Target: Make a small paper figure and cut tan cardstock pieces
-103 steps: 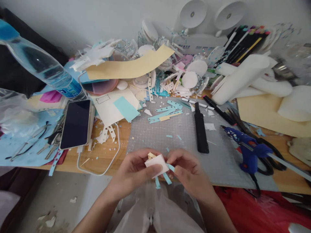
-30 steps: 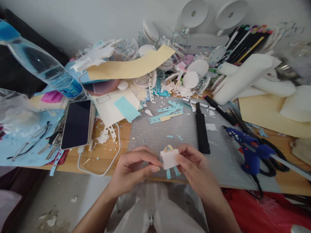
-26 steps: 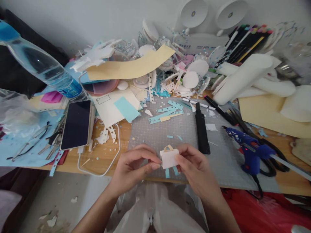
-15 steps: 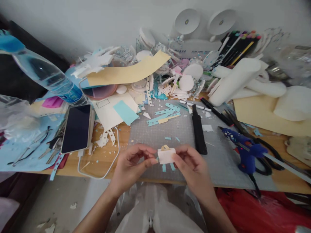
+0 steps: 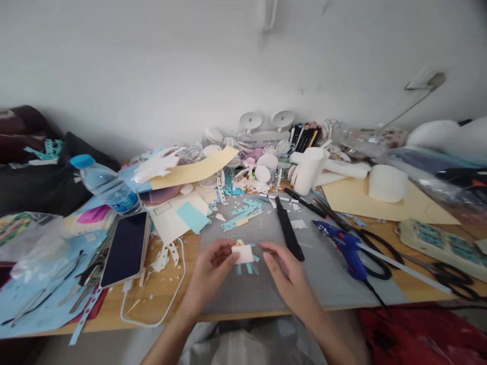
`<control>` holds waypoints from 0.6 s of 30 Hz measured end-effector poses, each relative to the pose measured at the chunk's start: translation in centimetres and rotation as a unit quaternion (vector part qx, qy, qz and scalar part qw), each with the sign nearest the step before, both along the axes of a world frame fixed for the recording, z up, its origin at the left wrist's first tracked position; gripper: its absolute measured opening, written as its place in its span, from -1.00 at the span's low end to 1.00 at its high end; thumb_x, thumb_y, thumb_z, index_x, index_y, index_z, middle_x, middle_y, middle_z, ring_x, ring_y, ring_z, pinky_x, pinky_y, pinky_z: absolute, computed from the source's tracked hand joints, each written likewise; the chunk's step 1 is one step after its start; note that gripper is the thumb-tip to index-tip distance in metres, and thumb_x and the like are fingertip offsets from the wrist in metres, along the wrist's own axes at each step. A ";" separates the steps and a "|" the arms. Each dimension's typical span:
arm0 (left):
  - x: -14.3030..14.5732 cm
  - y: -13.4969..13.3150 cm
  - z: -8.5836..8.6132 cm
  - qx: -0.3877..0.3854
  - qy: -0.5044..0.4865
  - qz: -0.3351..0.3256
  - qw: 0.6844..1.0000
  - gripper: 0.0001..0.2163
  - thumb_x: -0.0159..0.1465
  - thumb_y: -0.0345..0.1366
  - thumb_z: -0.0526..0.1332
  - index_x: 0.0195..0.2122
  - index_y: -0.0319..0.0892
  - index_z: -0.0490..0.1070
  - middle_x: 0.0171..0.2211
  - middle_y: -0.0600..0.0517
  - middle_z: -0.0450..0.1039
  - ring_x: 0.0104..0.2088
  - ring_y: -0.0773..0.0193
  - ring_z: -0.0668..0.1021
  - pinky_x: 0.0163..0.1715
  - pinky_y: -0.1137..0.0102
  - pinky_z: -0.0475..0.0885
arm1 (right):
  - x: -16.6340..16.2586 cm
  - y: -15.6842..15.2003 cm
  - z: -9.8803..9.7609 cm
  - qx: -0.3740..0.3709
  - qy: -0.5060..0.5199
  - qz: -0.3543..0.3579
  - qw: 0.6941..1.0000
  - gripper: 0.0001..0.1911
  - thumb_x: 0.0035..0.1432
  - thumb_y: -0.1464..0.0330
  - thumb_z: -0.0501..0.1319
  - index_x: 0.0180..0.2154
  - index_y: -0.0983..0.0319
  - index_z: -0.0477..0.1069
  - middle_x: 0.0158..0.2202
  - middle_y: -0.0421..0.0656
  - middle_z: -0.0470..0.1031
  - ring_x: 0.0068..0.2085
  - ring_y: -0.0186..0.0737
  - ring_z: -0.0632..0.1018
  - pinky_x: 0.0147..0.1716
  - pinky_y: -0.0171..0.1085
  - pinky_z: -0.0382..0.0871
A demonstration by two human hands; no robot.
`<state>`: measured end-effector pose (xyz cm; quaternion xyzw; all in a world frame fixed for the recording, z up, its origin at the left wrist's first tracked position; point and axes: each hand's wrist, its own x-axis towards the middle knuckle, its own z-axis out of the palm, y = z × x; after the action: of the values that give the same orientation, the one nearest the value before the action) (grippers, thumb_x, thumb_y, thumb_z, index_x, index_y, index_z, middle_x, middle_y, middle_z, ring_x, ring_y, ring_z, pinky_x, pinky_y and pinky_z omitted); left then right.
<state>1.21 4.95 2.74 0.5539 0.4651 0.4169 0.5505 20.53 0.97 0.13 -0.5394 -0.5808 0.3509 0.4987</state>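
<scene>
White card (image 5: 242,255) is pinched between thumb and fingers of the left grip (image 5: 212,268) in the head view, cream paper (image 5: 239,243) at its top edge and blue strips (image 5: 249,268) below. Just beside it, the right grip (image 5: 286,272) is apart, thumb and fingers spread near the strips. Beyond the right grip lies a black tool (image 5: 288,228); to its right, a glue gun (image 5: 345,247). Left of the left grip, a phone (image 5: 125,249) lies on the table (image 5: 159,293).

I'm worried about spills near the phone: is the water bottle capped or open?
Capped: the blue cap sits on top of the water bottle, though how tight I cannot tell.
</scene>
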 end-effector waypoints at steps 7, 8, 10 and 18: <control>-1.2 -1.3 -1.7 0.064 0.072 0.047 0.994 -0.65 0.17 0.01 0.33 -0.30 -0.21 0.55 -0.40 -0.06 0.62 -0.38 0.16 0.63 -0.37 0.34 0.51 | 4.1 0.6 -2.8 0.138 -0.362 -0.059 0.920 -0.64 0.36 0.30 0.03 0.12 0.19 0.37 0.22 0.03 0.38 0.25 0.05 0.37 0.20 0.10 0.29; -1.2 -1.6 -1.9 0.076 0.087 0.051 0.992 -0.67 0.18 0.00 0.31 -0.31 -0.21 0.55 -0.42 -0.05 0.62 -0.40 0.17 0.62 -0.39 0.35 0.49 | 4.3 0.9 -3.1 0.137 -0.366 -0.074 0.918 -0.63 0.35 0.32 0.03 0.12 0.20 0.38 0.23 0.04 0.36 0.25 0.07 0.36 0.20 0.11 0.29; -1.1 -2.1 -2.3 0.107 0.122 0.061 0.985 -0.72 0.22 -0.05 0.27 -0.30 -0.18 0.57 -0.41 -0.05 0.61 -0.38 0.14 0.62 -0.36 0.31 0.49 | 4.4 1.6 -3.3 0.131 -0.376 -0.120 0.909 -0.62 0.32 0.36 0.02 0.11 0.27 0.37 0.22 0.14 0.33 0.24 0.17 0.35 0.16 0.18 0.29; -1.6 -2.5 -3.6 0.236 0.205 0.137 0.940 -0.73 0.22 -0.11 0.25 -0.16 -0.11 0.60 -0.10 -0.17 0.58 0.00 -0.15 0.50 0.12 -0.16 0.28 | 4.4 3.8 -2.7 0.133 -0.340 -0.216 0.906 -0.62 0.22 0.51 -0.02 0.02 0.32 0.37 -0.19 0.14 0.47 -0.10 0.16 0.49 -0.06 0.15 0.39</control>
<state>-0.35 2.44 -0.90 0.6724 0.5275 0.4633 0.2343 24.94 4.73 -2.54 -0.6669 -0.6253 -0.0506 0.4021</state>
